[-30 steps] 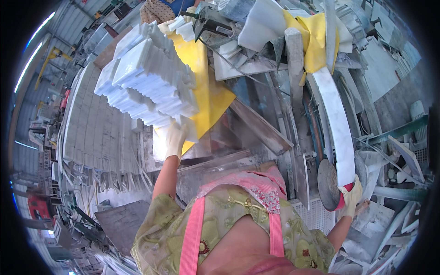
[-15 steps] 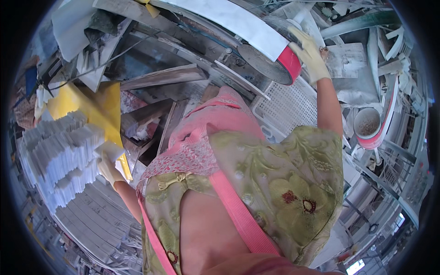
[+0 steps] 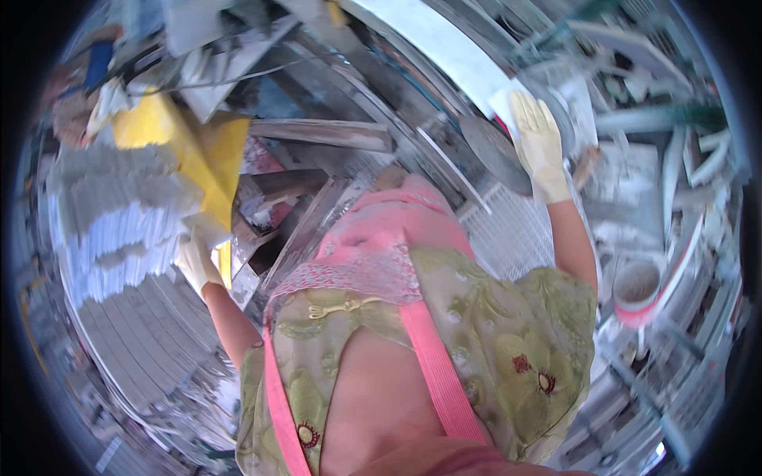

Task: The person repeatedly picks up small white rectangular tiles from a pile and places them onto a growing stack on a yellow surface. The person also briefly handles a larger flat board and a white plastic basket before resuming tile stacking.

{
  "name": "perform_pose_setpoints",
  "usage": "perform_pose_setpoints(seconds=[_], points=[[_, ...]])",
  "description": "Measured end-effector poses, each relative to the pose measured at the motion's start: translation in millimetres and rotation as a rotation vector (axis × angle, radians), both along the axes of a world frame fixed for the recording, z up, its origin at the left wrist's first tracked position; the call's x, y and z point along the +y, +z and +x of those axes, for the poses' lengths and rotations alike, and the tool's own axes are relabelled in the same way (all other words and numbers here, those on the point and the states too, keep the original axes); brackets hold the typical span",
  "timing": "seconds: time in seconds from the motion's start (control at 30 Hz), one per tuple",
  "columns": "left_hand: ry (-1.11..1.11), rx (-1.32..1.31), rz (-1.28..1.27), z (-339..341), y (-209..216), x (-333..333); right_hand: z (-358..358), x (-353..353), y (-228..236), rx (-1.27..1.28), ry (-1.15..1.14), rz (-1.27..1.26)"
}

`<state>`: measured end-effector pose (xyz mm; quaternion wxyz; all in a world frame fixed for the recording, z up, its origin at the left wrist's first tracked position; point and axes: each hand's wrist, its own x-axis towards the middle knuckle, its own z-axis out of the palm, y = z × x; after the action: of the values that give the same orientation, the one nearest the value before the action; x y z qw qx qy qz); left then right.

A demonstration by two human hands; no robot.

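Note:
Both my hands wear cream gloves. At the left, my left hand (image 3: 196,263) is closed at the edge of tall stacks of thin white tiles (image 3: 119,198), its fingers on a pale tile (image 3: 211,236) at the stack's near right corner; blur softens the grip. On the far right, my right hand (image 3: 541,147) lies flat with fingers stretched out, over a thin white piece (image 3: 500,101) at the end of a white conveyor belt (image 3: 440,36). The palm hides most of the belt's red end. Just below it is a round grey disc (image 3: 496,155).
A yellow sheet (image 3: 186,151) hangs beside the stacks. Wooden boards (image 3: 317,133) lie ahead of my pink apron. A perforated white crate (image 3: 508,230) stands below the belt. To the right are a pink-rimmed cup-shaped container (image 3: 637,285) and piled scrap panels (image 3: 631,190).
My right hand has come down from beside the red belt end to lie over it, where a white piece now shows. My left hand stays at the stacks. The whole view has shifted.

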<state>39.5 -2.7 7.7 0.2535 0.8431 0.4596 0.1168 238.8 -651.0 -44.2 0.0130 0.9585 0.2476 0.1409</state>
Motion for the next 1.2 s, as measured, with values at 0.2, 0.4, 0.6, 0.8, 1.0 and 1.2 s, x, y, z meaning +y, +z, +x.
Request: perform_pose_setpoints(seconds=[0.2,0.4,0.6,0.8,1.0,1.2], points=[[0.141,0.13,0.057,4.5,-14.7,7.4,20.2,34.2,18.2,0.045,0.199,-0.004],[0.157,-0.069,-0.11,4.7,2.8,-16.3,44.5,39.8,3.2,0.132,0.167,-0.031],[0.118,0.033,-0.322,4.4,22.2,0.7,53.4,33.9,2.2,0.134,0.183,-0.058],[0.006,-0.132,-0.39,-16.5,3.3,25.2,64.3,40.4,55.9,0.359,-0.008,0.058],[0.009,-0.184,-0.379,-16.1,-0.3,22.1,41.1,159.7,81.5,0.578,-0.127,0.89],[-0.081,-0.252,-0.485,-22.6,9.9,14.2,-41.1,393.4,49.6,1.134,0.065,1.571]])
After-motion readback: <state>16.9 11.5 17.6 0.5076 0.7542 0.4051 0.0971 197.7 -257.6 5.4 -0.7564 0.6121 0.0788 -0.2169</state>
